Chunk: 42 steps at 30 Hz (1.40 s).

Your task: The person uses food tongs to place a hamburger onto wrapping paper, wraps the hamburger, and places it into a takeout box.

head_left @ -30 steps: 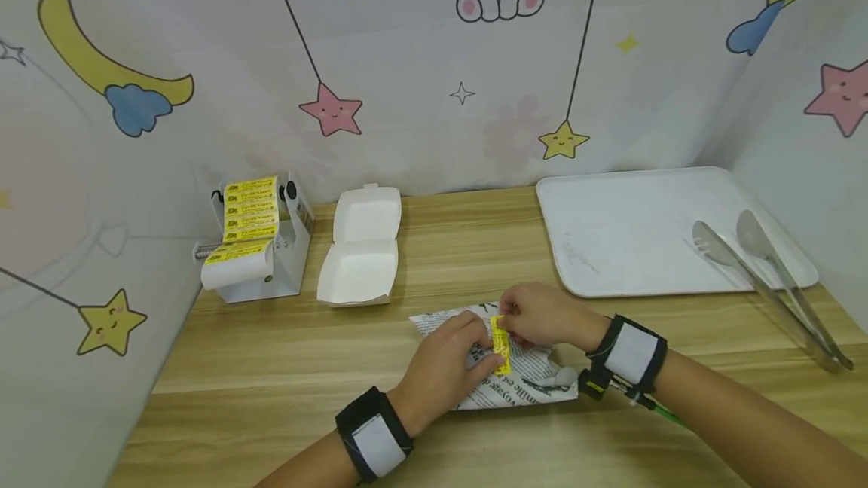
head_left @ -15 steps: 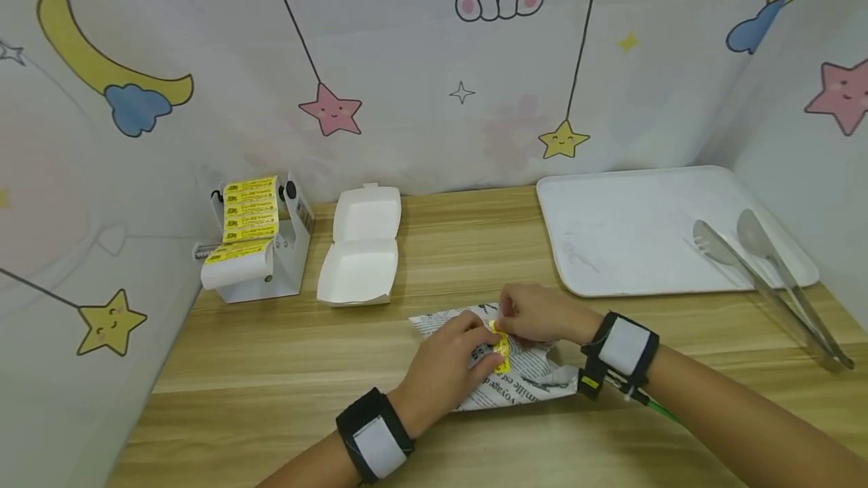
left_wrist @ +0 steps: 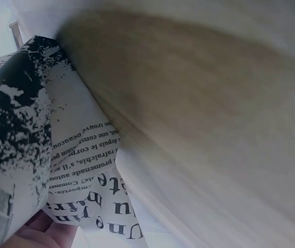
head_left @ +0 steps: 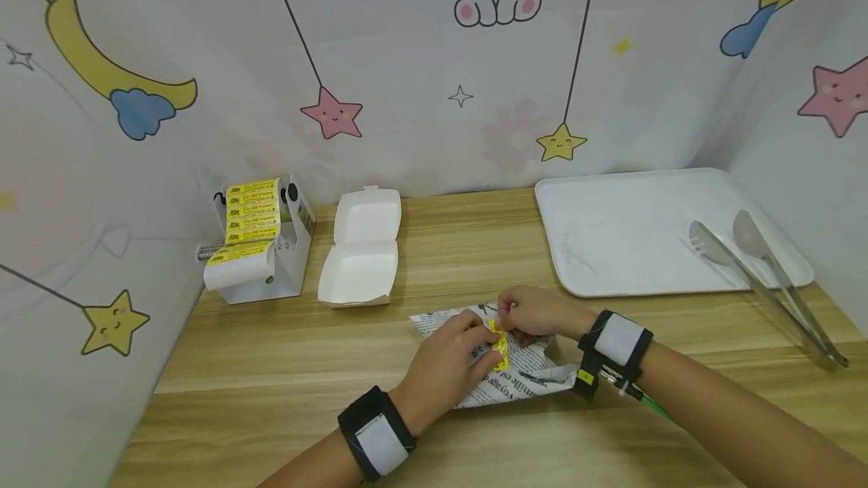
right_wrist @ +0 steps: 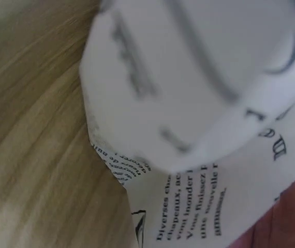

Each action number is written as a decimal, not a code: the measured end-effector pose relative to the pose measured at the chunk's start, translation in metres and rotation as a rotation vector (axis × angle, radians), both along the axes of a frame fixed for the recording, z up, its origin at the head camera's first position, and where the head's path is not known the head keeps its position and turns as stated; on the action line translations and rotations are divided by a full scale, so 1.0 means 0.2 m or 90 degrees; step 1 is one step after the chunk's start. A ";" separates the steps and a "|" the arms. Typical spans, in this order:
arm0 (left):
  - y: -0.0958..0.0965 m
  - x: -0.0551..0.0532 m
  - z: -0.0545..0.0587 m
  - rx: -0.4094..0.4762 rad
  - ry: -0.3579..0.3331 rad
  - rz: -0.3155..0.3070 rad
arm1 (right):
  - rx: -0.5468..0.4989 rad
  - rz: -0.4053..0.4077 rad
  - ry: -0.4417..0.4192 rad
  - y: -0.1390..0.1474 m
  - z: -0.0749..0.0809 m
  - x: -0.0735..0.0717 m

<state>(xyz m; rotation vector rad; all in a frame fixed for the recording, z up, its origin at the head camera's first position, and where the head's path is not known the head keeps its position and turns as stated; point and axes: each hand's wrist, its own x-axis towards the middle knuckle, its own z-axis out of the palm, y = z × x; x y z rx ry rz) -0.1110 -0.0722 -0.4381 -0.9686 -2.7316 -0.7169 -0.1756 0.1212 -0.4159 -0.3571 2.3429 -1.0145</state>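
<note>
A packet wrapped in newsprint paper point(head_left: 511, 391) lies on the table in the head view, its right end crumpled. Across its top is a yellow printed label point(head_left: 501, 357), partly covered by fingers. My left hand point(head_left: 441, 367) grips the packet from the left, with the thumb on the label. From the right, my right hand point(head_left: 542, 313) pinches the label's far end between thumb and curled fingers. Newsprint paper point(left_wrist: 80, 150) fills much of the left wrist view, with fingertips point(left_wrist: 41, 232) at its lower edge. The right wrist view shows the paper's loose end point(right_wrist: 183, 201) close up.
At the back left stands a label dispenser point(head_left: 288, 254) with a roll of yellow labels. Beside it an opened white clamshell box point(head_left: 359, 273) sits on the wooden table point(head_left: 271, 360). Metal tongs point(head_left: 780, 296) lie across a white tray point(head_left: 624, 232) at the right.
My right hand and wrist have shifted slightly left. The label's far end sits a little lower and looks less straight. My left hand stays in place on the packet.
</note>
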 end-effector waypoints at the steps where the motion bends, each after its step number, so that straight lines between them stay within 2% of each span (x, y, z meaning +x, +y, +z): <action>1: 0.00 0.00 0.00 0.001 0.002 0.000 | 0.006 0.000 0.008 0.00 -0.01 0.00; 5: 0.00 0.01 0.00 0.008 0.013 -0.004 | 0.072 0.020 0.094 0.02 -0.03 0.00; 8: 0.00 0.01 0.00 0.007 0.024 -0.011 | 0.098 0.029 0.136 0.04 -0.04 0.01; 15: 0.01 0.02 0.01 -0.003 0.027 -0.003 | 0.025 0.004 0.107 0.06 0.01 -0.01; 20: 0.01 0.02 0.00 -0.018 0.028 0.002 | 0.026 -0.015 0.095 0.10 0.07 -0.02; 24: 0.00 0.02 0.00 -0.016 0.038 -0.003 | 0.047 -0.005 0.107 0.12 0.12 -0.02; 33: 0.00 0.02 -0.01 -0.024 0.107 -0.036 | 0.029 0.009 0.130 0.17 0.19 0.03; 42: 0.01 0.03 0.00 -0.035 0.090 -0.030 | 0.022 0.013 0.132 0.19 0.20 0.02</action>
